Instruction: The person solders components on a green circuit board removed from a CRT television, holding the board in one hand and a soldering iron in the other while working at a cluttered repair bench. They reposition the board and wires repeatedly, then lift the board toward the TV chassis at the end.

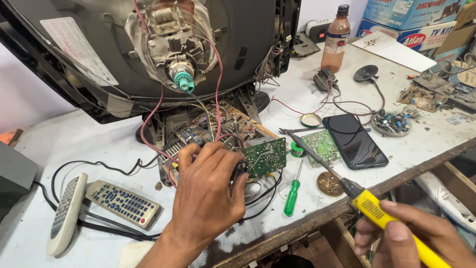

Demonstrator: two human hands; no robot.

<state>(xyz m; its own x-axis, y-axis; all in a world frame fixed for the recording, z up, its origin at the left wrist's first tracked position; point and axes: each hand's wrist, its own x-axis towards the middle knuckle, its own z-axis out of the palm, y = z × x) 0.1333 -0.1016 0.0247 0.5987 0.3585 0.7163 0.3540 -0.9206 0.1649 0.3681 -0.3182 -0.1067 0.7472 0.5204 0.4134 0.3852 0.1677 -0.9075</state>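
My left hand [206, 191] rests on the tangle of wires and parts of a brown circuit board [233, 130] that lies under the open back of a tube television [148, 49]. Its fingers pinch a component beside a small upright green board [266, 157]. My right hand [421, 238] grips the yellow handle of a soldering iron [347, 186]. The iron's tip points up and left, above a second loose green board [323, 145].
A green-handled screwdriver [292, 194], a round tin [329, 183], a solder spool [297, 149] and a black phone [354, 141] lie near the table's wooden front edge. Two remote controls [94, 206] lie at left. A brown bottle [335, 39], cardboard boxes [411, 20] and loose parts stand at back right.
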